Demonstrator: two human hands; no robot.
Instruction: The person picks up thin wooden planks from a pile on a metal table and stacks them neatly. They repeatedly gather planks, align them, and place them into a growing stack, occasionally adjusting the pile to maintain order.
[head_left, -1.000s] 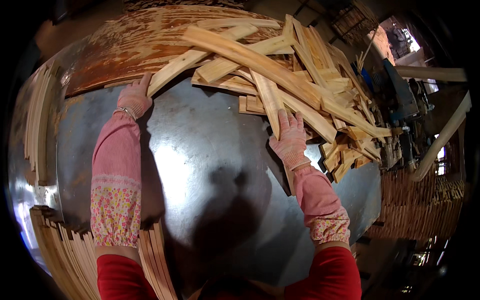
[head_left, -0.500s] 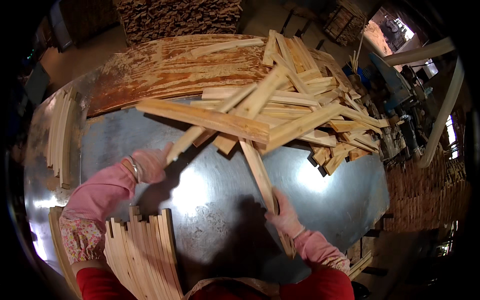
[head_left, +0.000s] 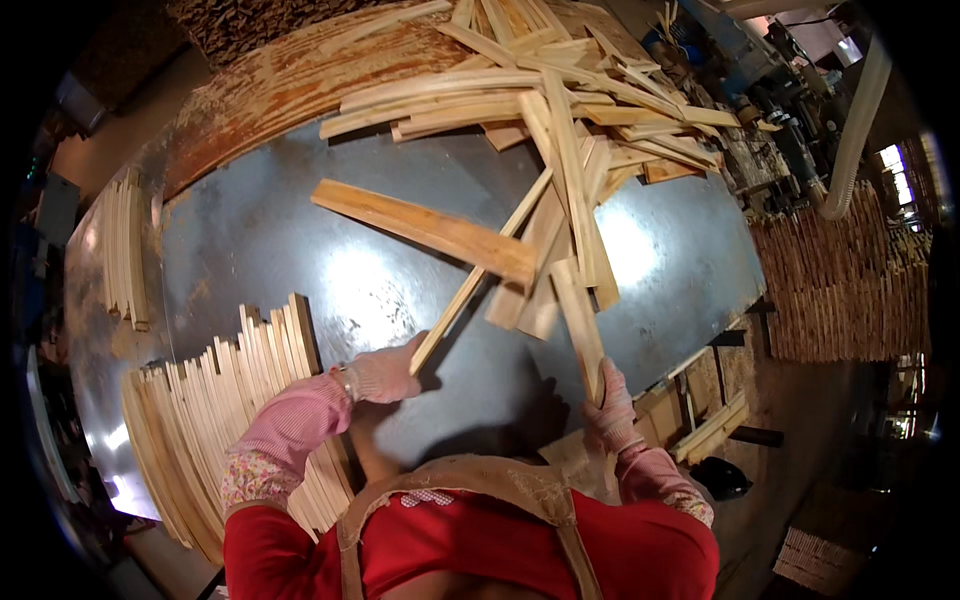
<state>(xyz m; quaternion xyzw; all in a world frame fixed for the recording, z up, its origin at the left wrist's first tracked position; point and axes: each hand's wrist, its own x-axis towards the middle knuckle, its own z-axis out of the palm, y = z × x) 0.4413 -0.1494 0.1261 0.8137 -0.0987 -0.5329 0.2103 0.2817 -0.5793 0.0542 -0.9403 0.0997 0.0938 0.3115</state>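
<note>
My left hand, in a pale pink glove, is closed on the near end of a narrow wooden strip. That strip slants up to the right and passes under a broader orange-brown slat. At the right, my gloved right hand grips the lower end of a pale wooden slat. Several loose slats lie crossed just beyond both hands, their far ends running into the pile. Left of my left arm, a row of pale slats lies side by side, partly hidden by my sleeve.
A jumbled pile of slats covers the far right of the metal tabletop. Behind lies a worn wooden board. A small slat bundle rests at the left edge. Stacked wood and a pale hose stand to the right.
Both hands have come nearer my body, drawing the strip and slat with them. Crossed slats have slid away from the pile toward me. The view has also shifted, showing more of the left row.
</note>
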